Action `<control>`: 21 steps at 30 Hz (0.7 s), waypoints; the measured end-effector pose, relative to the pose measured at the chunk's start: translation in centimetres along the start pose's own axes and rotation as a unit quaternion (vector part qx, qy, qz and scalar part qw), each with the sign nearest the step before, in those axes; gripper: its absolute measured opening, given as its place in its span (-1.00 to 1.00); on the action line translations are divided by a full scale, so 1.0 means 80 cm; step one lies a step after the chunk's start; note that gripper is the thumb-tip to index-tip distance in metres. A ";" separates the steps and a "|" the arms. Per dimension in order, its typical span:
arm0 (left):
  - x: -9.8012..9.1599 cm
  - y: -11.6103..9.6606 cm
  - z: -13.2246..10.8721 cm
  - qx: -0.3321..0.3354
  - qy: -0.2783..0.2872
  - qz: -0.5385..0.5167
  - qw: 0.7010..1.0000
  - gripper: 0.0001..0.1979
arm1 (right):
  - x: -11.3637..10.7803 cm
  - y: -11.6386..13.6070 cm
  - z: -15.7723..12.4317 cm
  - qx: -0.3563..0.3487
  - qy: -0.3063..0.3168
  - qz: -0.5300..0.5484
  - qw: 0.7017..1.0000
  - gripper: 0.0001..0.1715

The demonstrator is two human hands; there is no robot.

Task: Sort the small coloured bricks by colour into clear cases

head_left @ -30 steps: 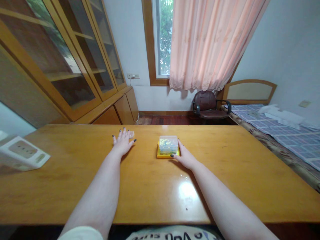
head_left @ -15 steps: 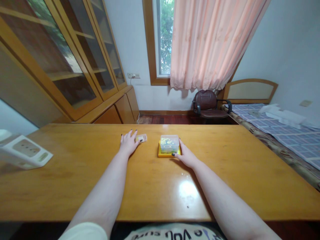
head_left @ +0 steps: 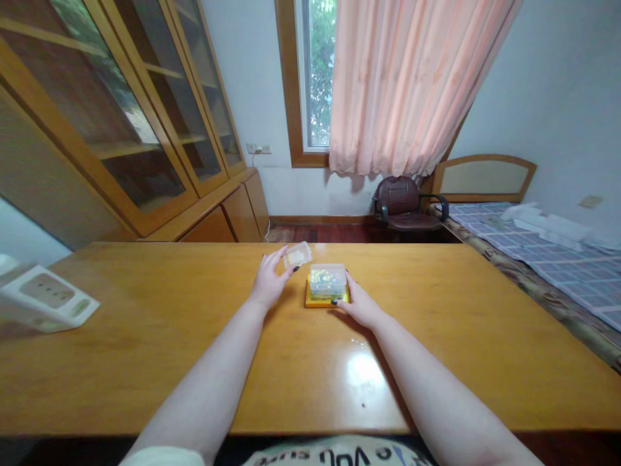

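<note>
Held in the left hand (head_left: 269,278): one small clear case (head_left: 297,256), pinched at its left end between thumb and fingers. Tilted, with its right end higher than its left, and near the far edge of the desk (head_left: 169,336). Pale and faintly yellow inside; contents too blurred to identify.

Set around the near right corner of a stack of clear cases (head_left: 327,277): the right hand (head_left: 359,303), narrowed to a hold, thumb across the near side and fingers along the right side. Placed on a yellow base (head_left: 314,303), showing as a border at the left and near sides of the stack. Marked with yellow patches under the clear top.

Relative position: small clear case to the left of and beyond the stack, near it but apart. Both forearms extended across the desk from the near edge.

At far left on the desk: a white box (head_left: 48,294) with a grey panel, well apart from both hands. Close to the near edge: a small dark speck (head_left: 363,405), beside a bright light reflection.

Beyond the desk: a glass-door cabinet (head_left: 160,129) to the left, a pink curtain (head_left: 412,84) by the window (head_left: 321,77), a brown armchair (head_left: 400,200) and, to the right, a bed (head_left: 528,236).
</note>
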State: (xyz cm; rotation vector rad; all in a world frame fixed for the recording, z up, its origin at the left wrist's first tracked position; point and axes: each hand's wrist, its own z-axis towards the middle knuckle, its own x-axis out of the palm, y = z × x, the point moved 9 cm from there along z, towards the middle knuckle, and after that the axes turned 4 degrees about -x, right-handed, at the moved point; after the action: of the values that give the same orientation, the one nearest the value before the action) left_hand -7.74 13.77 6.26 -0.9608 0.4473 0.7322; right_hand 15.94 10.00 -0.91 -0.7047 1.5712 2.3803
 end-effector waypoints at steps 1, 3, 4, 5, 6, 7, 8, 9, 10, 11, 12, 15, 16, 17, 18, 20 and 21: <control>0.003 -0.020 -0.006 0.007 -0.009 -0.031 0.999 -0.47 | 0.001 0.002 0.000 -0.005 0.002 0.015 1.000 -0.03; 0.015 -0.047 -0.018 0.006 -0.010 -0.085 0.996 -0.45 | 0.001 0.005 0.001 -0.008 0.005 0.023 1.000 -0.04; 0.022 -0.056 -0.023 0.002 -0.003 -0.101 0.995 -0.44 | 0.000 0.006 0.001 -0.007 0.006 0.018 1.000 -0.04; 0.029 -0.060 -0.027 -0.004 0.000 -0.107 0.994 -0.45 | 0.000 0.006 0.001 -0.007 0.007 0.010 1.000 -0.04; 0.035 -0.062 -0.030 -0.010 0.003 -0.106 0.994 -0.48 | -0.001 0.006 0.001 -0.008 0.008 0.001 1.000 -0.03; 0.040 -0.062 -0.032 -0.016 0.005 -0.104 0.994 -0.50 | -0.001 0.006 0.001 -0.009 0.009 -0.005 1.000 -0.03; 0.043 -0.060 -0.033 -0.020 0.006 -0.100 0.995 -0.52 | -0.001 0.006 0.001 -0.011 0.010 -0.011 1.000 -0.02; 0.047 -0.058 -0.033 -0.023 0.008 -0.097 0.995 -0.54 | -0.002 0.006 0.001 -0.012 0.010 -0.015 1.000 -0.01; 0.049 -0.056 -0.032 -0.024 0.010 -0.095 0.995 -0.55 | -0.002 0.005 0.001 -0.012 0.010 -0.018 1.000 0.00; 0.052 -0.054 -0.032 -0.021 0.015 -0.094 0.995 -0.55 | -0.002 0.005 0.001 -0.013 0.010 -0.021 1.000 0.01; 0.054 -0.054 -0.031 -0.016 0.022 -0.091 0.995 -0.55 | -0.001 0.003 0.001 -0.013 0.010 -0.025 1.000 0.01; 0.058 -0.056 -0.032 0.017 0.040 -0.081 0.996 -0.53 | 0.001 -0.003 0.002 -0.005 0.011 -0.042 0.999 0.02; 0.059 -0.057 -0.033 0.032 0.046 -0.080 0.995 -0.51 | 0.001 -0.006 0.002 0.002 0.009 -0.050 0.999 0.03; 0.060 -0.058 -0.035 0.047 0.051 -0.082 0.994 -0.48 | 0.000 -0.009 0.003 0.009 0.004 -0.059 0.998 0.03; 0.060 -0.057 -0.036 0.060 0.052 -0.087 0.993 -0.45 | -0.002 -0.011 0.003 0.015 -0.002 -0.069 0.997 0.04; 0.059 -0.050 -0.039 0.073 0.044 -0.113 0.990 -0.42 | -0.005 -0.011 0.006 0.019 -0.009 -0.088 0.996 0.06; 0.057 -0.043 -0.039 0.071 0.031 -0.129 0.989 -0.44 | -0.007 -0.009 0.008 0.014 -0.008 -0.094 0.995 0.08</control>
State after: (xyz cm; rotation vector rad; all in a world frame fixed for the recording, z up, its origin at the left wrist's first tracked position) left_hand -2.21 11.48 3.76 -0.8893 0.4140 0.4319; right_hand 16.53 10.92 -1.00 -0.7875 1.4585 2.2179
